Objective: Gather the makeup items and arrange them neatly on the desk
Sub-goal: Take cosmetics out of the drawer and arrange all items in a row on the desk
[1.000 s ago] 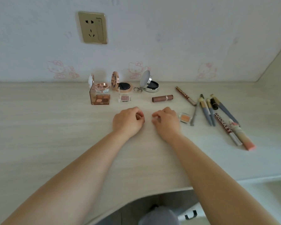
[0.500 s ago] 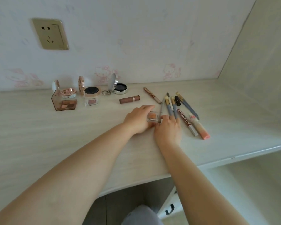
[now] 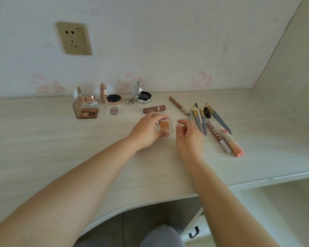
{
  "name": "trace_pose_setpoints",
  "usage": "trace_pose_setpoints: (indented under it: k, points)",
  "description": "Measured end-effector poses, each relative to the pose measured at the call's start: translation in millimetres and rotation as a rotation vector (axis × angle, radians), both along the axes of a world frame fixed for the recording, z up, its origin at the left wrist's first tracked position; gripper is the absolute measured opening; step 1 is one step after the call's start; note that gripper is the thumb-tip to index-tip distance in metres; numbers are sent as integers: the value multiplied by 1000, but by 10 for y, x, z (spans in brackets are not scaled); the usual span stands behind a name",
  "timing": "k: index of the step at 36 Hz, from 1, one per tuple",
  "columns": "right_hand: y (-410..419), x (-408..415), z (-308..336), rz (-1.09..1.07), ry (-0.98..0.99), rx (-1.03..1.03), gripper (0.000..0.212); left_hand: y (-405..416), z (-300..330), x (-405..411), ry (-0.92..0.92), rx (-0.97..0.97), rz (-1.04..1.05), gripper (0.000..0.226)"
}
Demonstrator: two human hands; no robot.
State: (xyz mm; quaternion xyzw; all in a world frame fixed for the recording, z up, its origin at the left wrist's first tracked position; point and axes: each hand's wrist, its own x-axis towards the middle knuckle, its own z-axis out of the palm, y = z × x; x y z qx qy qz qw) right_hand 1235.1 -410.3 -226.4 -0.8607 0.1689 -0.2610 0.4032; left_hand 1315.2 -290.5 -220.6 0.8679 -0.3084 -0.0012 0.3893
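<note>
My left hand [image 3: 147,131] grips a small clear case of orange blush [image 3: 164,125] just above the desk [image 3: 43,148]. Close to its right, my right hand [image 3: 189,135] hovers with loosely curled fingers and holds nothing. Behind them lies a brown lipstick [image 3: 154,109]. To the right are a brown pencil [image 3: 178,105], several grey brushes [image 3: 200,120], a Colorkey tube [image 3: 216,136] and a peach tube [image 3: 234,146]. At the back left stand a brown eyeshadow box [image 3: 86,111], a rose-gold compact [image 3: 89,100], a black cushion compact [image 3: 114,99], a small pink shadow case [image 3: 113,110] and a silver compact [image 3: 144,97].
A wall with a brass socket [image 3: 73,38] runs behind the desk, and a side panel [image 3: 292,77] closes it on the right. The desk's curved front edge [image 3: 150,205] is near me, with a drawer handle [image 3: 194,232] below.
My left hand took the small orange blush case and lifted it leftward. My right hand let go of the case and drew back. The camera view shifted.
</note>
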Motion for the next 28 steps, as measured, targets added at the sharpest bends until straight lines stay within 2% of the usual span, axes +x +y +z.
trace_pose_setpoints:
  k: [2, 4, 8, 12, 16, 19, 22, 26, 28]
  points:
    - [142, 54, 51, 139, 115, 144, 29, 164, 11, -29, 0, -50, -13, 52]
    - [299, 111, 59, 228, 187, 200, 31, 325, 14, -63, 13, -97, -21, 49]
    - [552, 180, 68, 220, 131, 298, 29, 629, 16, -89, -30, -113, -5, 50]
    - [830, 239, 63, 293, 106, 406, 15, 904, -6, -82, -23, -193, 137, 56]
    - [1111, 336, 50, 276, 79, 503, 14, 1073, -37, -105, -6, -249, 297, 67]
    - [1284, 375, 35, 266, 50, 574, 16, 1159, -64, -133, -59, -231, 479, 61]
    - [1403, 376, 10, 283, 40, 587, 10, 1238, -100, -165, -116, -182, 544, 49]
    - [1432, 386, -30, 329, 55, 498, 22, 1328, -163, -156, -197, -149, 539, 45]
    - [1421, 371, -42, 375, 72, 465, 19, 1352, -198, -137, -211, -141, 523, 46]
